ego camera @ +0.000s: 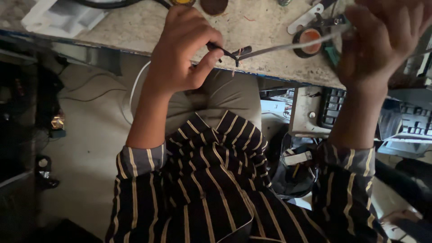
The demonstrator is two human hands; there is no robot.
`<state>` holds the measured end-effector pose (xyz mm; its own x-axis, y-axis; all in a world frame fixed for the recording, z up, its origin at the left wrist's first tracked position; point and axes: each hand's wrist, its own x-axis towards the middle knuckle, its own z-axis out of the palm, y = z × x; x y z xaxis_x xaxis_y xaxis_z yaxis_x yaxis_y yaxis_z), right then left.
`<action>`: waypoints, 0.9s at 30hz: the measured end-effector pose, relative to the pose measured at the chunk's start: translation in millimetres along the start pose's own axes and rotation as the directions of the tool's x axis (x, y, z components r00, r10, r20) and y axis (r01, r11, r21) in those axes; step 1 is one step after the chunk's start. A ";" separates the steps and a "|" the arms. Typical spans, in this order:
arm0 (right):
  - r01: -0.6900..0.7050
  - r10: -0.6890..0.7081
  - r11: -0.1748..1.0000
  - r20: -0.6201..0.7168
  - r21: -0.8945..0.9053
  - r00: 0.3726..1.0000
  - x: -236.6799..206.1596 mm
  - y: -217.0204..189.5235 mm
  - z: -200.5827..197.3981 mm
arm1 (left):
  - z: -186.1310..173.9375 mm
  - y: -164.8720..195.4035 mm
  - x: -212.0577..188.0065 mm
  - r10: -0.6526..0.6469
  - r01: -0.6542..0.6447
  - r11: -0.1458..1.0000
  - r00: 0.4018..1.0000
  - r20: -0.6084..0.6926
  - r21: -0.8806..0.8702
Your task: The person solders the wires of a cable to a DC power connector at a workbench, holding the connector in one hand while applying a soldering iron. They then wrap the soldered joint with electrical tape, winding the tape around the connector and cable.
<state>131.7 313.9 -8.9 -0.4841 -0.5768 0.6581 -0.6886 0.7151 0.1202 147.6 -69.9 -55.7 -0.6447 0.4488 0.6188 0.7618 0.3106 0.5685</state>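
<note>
A thin grey cable (288,45) is stretched taut above the workbench (252,31) edge: its dark end is pinched by the left hand (180,49), its far length gripped by the right hand (382,40). Bare copper strands show at the dark end, nothing joined yet.

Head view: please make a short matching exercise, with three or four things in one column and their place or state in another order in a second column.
Things:
1. left hand
2. right hand
3. tape roll
4. keyboard

Places or states:
A. below the workbench edge, at the right
B. pinches the dark end of the thin cable
C. lies on the bench under the cable
D. raised at the cable's far end, blurred

Pairs: 1-B, 2-D, 3-C, 4-A
</note>
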 end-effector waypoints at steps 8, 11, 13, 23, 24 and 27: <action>0.220 -0.225 0.971 0.056 0.090 0.973 39.6 -41.1 18.4 | 7.1 2.2 -4.3 0.014 -0.014 1.000 1.000 0.014 -0.007; 0.248 -0.259 0.959 0.074 0.136 0.963 53.2 -54.3 23.4 | 6.6 2.4 -4.4 0.017 -0.017 1.000 1.000 0.023 -0.009; 0.213 -0.230 0.965 0.102 0.155 0.968 59.7 -56.4 28.4 | 6.6 3.6 -3.8 0.011 -0.011 1.000 0.999 0.050 -0.004; 0.197 -0.201 0.978 0.051 0.067 0.978 50.9 -53.0 28.3 | 17.4 21.1 8.9 -0.050 0.044 0.998 0.990 0.132 0.045; 0.203 -0.206 0.978 0.049 0.055 0.977 50.0 -53.1 27.0 | 21.0 24.7 11.4 -0.071 0.067 0.997 0.989 0.128 0.040; 0.195 -0.198 0.980 0.060 0.042 0.978 48.5 -53.2 24.6 | 28.2 34.1 19.0 -0.122 0.121 0.993 0.987 0.103 0.017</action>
<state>131.5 238.1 -1.6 -0.3699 -0.7293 0.5756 -0.7919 0.5715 0.2152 163.0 -27.2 -39.8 -0.7230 0.4911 0.4858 0.6791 0.3765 0.6301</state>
